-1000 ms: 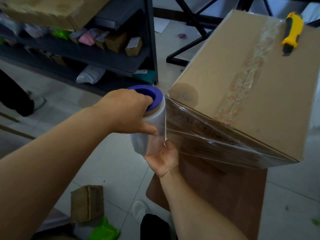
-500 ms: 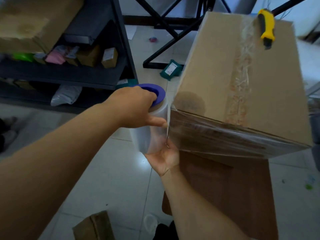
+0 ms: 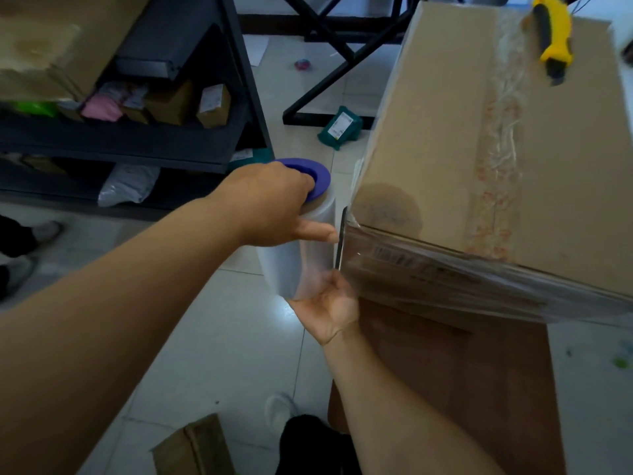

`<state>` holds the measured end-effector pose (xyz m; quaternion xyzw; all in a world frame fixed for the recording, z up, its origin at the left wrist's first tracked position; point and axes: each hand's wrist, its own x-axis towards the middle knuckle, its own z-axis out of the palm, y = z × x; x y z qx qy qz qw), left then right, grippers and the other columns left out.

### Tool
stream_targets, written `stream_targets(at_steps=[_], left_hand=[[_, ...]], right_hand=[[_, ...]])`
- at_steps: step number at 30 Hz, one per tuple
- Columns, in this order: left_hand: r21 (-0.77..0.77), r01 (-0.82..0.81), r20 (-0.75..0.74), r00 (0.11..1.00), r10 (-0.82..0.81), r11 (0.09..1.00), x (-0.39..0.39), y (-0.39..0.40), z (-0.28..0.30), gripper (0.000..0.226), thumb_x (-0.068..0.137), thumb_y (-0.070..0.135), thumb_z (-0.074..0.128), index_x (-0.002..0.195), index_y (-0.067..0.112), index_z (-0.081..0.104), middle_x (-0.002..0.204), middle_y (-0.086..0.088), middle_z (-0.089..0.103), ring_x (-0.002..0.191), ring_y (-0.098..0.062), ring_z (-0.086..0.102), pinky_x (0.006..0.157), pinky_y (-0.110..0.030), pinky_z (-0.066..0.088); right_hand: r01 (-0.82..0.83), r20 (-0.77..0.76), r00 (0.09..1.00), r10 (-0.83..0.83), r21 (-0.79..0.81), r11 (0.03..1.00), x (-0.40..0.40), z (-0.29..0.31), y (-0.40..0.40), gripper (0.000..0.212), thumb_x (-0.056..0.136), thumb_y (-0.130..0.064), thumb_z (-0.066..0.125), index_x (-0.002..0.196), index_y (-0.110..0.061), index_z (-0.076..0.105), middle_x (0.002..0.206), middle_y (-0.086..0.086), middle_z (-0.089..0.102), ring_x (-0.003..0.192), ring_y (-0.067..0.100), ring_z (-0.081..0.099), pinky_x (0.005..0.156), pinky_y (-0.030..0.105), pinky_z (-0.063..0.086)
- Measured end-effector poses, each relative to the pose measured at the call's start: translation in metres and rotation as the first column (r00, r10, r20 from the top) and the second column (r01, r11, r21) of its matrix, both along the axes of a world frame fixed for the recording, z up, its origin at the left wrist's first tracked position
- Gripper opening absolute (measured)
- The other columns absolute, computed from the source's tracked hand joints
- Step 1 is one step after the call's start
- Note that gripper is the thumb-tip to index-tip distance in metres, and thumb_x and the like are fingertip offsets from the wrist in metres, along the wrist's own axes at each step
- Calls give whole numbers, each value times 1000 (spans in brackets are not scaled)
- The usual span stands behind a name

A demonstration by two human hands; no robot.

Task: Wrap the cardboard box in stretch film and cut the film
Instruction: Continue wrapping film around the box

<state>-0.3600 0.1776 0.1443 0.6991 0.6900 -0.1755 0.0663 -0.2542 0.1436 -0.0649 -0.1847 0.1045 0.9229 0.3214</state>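
Midway through wrapping | brown cardboard box (image 3: 479,159) on the brown desk (image 3: 462,389), overhanging its near-left corner | left hand (image 3: 274,204) grips the clear stretch-film roll's (image 3: 305,255) blue-capped top, right hand (image 3: 325,306) cups its base | risk: slack film bunches; yellow utility knife (image 3: 555,36) may slide off.

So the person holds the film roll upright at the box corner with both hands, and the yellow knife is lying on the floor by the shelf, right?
Not quite. The head view shows the yellow knife lying on top of the cardboard box, not on the floor. The rest holds: left hand and right hand hold the film roll upright at the corner.
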Motion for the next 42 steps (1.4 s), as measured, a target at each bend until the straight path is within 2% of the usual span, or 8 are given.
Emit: stream_targets(at_steps=[3, 9, 13, 18, 25, 33, 37, 42], left_hand=[[0, 56, 2, 998, -56, 998, -5, 6, -3, 69, 67, 79, 32, 78, 14, 51, 61, 1, 45, 51, -11, 39, 49, -24, 30], [3, 159, 32, 987, -159, 987, -14, 18, -6, 74, 66, 81, 29, 77, 12, 54, 58, 1, 44, 50, -11, 39, 47, -23, 28], [20, 182, 42, 982, -183, 983, -21, 23, -7, 68, 72, 79, 34, 76, 13, 52, 57, 1, 44, 49, -11, 39, 46, -23, 28], [29, 220, 80, 972, -222, 975, -35, 28, -14, 73, 66, 81, 29, 77, 13, 52, 58, 1, 43, 49, -11, 38, 48, -23, 31], [67, 263, 152, 951, -271, 962, -66, 37, -31, 53, 66, 73, 59, 73, 24, 38, 62, 6, 45, 54, -10, 40, 56, -28, 39], [83, 254, 220, 938, -267, 964, -88, 55, -53, 50, 69, 63, 66, 73, 25, 36, 64, 5, 44, 55, -10, 40, 55, -27, 38], [88, 283, 233, 926, -296, 955, -95, 66, -64, 49, 70, 63, 66, 73, 25, 35, 65, 6, 44, 55, -9, 39, 50, -25, 31], [86, 314, 263, 908, -326, 945, -104, 80, -71, 50, 71, 62, 67, 68, 27, 31, 65, 7, 43, 54, -7, 38, 48, -23, 26]], right_hand=[[22, 15, 1000, -22, 16, 1000, -4, 0, 2, 41, 88, -21, 35, 121, -10, 57, 143, 14, 46, 140, 33, 31, 116, 53, 15], [103, 36, 994, -103, 3, 995, -10, 10, 4, 38, 87, -20, 35, 103, -8, 67, 121, 14, 63, 130, 32, 45, 117, 54, 14], [149, 50, 988, -149, 2, 989, -21, 6, 6, 56, 85, -17, 32, 140, -13, 41, 150, 10, 37, 141, 29, 31, 117, 51, 17], [193, 44, 980, -193, 6, 981, -34, -7, 8, 77, 78, -14, 53, 150, -15, 27, 154, 11, 31, 141, 32, 30, 116, 49, 20], [219, 107, 970, -216, -18, 975, -55, -10, 15, 57, 83, -19, 47, 139, -9, 46, 138, 18, 48, 130, 36, 43, 117, 45, 21], [311, 159, 938, -308, 4, 950, -72, -14, 37, 44, 77, -15, 45, 114, -1, 63, 119, 22, 61, 115, 37, 54, 105, 46, 40], [337, 198, 922, -333, 13, 941, -81, -29, 47, 45, 76, -16, 43, 111, -1, 66, 122, 22, 58, 123, 37, 48, 115, 46, 25], [378, 239, 902, -360, -30, 925, -92, -36, 60, 43, 77, -19, 43, 109, 0, 66, 113, 23, 62, 123, 35, 48, 116, 45, 25]])
